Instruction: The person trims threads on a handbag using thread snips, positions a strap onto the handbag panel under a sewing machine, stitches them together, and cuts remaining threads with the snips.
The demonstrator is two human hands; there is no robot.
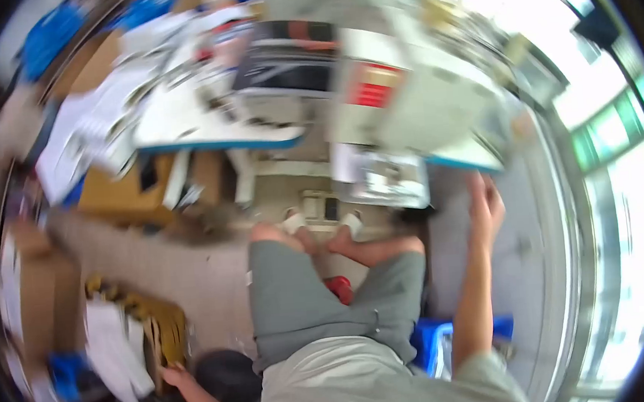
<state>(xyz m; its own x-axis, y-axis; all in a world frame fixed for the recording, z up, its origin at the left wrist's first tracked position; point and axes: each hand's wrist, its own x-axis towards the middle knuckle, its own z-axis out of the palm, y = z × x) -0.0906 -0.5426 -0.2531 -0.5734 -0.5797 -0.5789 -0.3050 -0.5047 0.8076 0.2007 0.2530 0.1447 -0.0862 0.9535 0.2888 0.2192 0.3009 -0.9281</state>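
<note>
My left hand [174, 375] is low on the left, at the edge of a yellow-brown box or bin [166, 319] with white sheet-like pieces [112, 346] in or on it. Blur hides whether its fingers grip anything. My right hand [486, 205] reaches forward on the right, fingers stretched toward the blue-edged corner of a white tabletop [466, 156]; I cannot tell whether they touch it. Nothing shows in that hand. Left of it, below a pale sewing-machine-like body [435, 105], a shiny metal tray or plate [392, 178] holds small blurred items.
On the left, a white table [215, 137] bears small dark pieces and white fabric-like sheets [92, 121]. Cardboard boxes [45, 291] stand at far left. A round black stool [229, 381] is by my left arm; a blue crate [430, 344] is beside my right hip. Windows line the right.
</note>
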